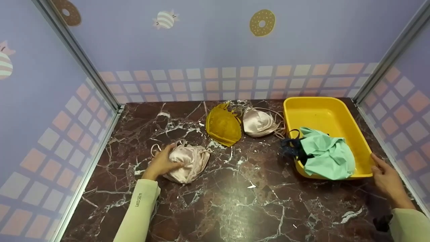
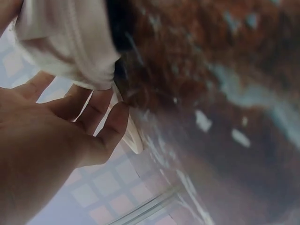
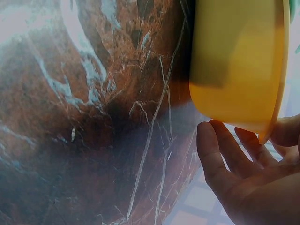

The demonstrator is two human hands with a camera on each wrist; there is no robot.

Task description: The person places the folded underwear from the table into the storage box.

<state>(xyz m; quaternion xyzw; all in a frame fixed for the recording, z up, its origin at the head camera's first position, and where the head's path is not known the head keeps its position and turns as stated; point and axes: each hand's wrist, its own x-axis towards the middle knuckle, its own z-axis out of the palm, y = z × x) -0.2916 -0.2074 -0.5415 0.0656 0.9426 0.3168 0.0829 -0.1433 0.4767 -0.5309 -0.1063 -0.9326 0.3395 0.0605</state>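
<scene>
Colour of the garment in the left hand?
Pale pinkish-beige; the garment shows best in the head view.

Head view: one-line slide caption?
Left hand grips a pale satin garment while the right hand holds a yellow tub by its corner.

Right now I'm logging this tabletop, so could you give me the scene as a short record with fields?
Left grip: holds the nearer pale satin bra
Right grip: holds the yellow basin at its near right corner
In basin: mint-green cloth, at the near end
Over basin's left rim: dark blue item
Left of basin: farther satin bra, then mustard bra
Surface: dark marbled tabletop
Unclear: whether the held bra touches the tabletop
</scene>
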